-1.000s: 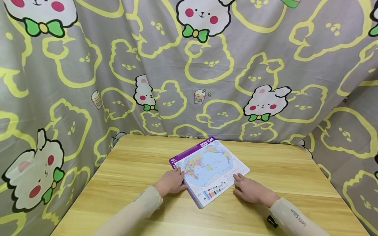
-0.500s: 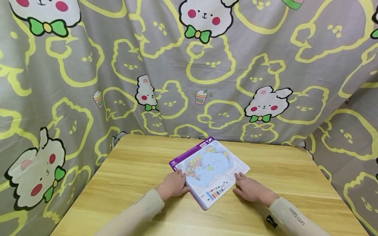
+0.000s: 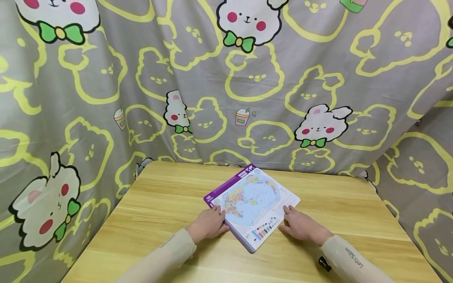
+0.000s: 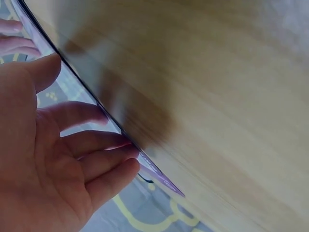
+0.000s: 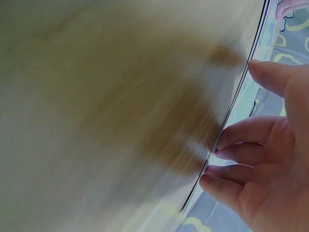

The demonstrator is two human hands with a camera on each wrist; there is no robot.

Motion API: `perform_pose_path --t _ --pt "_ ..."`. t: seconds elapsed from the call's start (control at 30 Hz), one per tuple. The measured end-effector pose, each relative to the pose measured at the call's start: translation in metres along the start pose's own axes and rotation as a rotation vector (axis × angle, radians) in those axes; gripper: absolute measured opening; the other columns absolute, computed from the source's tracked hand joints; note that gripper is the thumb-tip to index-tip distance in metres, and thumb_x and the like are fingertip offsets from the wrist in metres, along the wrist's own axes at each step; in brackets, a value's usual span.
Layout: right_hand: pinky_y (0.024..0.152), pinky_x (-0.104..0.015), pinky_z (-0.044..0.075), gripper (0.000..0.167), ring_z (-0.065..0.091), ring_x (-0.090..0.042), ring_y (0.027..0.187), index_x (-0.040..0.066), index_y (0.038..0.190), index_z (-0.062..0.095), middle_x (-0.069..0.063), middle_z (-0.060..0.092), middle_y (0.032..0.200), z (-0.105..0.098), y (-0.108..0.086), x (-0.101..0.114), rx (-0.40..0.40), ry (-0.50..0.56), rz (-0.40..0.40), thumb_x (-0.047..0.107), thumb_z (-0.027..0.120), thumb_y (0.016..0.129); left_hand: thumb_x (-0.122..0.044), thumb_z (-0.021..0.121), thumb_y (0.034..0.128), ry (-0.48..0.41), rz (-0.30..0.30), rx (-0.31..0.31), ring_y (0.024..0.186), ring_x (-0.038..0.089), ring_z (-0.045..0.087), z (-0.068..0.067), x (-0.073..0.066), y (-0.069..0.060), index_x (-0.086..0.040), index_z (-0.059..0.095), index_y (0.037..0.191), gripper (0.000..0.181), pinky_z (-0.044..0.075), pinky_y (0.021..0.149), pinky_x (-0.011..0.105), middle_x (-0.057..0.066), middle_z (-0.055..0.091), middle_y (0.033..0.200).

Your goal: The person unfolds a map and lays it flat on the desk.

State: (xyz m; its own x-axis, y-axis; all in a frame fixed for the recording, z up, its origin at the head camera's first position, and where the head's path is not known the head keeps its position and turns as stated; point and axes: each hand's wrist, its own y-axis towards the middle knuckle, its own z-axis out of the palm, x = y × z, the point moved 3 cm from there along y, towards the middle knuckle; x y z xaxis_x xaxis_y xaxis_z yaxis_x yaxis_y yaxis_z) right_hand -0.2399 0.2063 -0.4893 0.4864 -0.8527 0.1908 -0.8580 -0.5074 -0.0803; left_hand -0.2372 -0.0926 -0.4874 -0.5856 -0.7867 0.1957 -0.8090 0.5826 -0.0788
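A thin rectangular board printed with a world map (image 3: 253, 200) and a purple band along its far edge lies turned at an angle on the wooden table. The left hand (image 3: 209, 223) touches its left edge, fingers relaxed; in the left wrist view that hand (image 4: 58, 150) has its fingertips along the thin edge (image 4: 108, 116). At the board's right edge rests the right hand (image 3: 301, 225), fingers slightly bent. The right wrist view shows the right hand (image 5: 270, 154) with its fingertips against the edge, thumb apart from the other fingers.
The wooden table (image 3: 159, 188) extends around the board. Behind it and at both sides hangs a grey curtain (image 3: 209, 78) with yellow outlines and rabbit figures. A small black object (image 3: 324, 263) is by the right sleeve.
The board has turned slightly, its near corner shifting to the right. The left hand has moved a little right and down along with it; the right fingertips have shifted slightly up the edge.
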Motion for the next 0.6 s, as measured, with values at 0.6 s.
perform_pose_path --t 0.6 --pt "0.102 -0.057 0.034 0.059 0.037 -0.052 0.124 -0.019 0.118 0.054 -0.039 0.04 0.133 0.002 0.007 -0.011 -0.031 -0.015 0.015 0.032 0.062 0.091 -0.049 0.046 0.0958 0.024 0.066 0.004 0.122 0.027 0.049 0.0 -0.007 -0.008 -0.007 0.054 0.133 0.056 0.043 0.099 0.034 0.016 0.053 0.131"
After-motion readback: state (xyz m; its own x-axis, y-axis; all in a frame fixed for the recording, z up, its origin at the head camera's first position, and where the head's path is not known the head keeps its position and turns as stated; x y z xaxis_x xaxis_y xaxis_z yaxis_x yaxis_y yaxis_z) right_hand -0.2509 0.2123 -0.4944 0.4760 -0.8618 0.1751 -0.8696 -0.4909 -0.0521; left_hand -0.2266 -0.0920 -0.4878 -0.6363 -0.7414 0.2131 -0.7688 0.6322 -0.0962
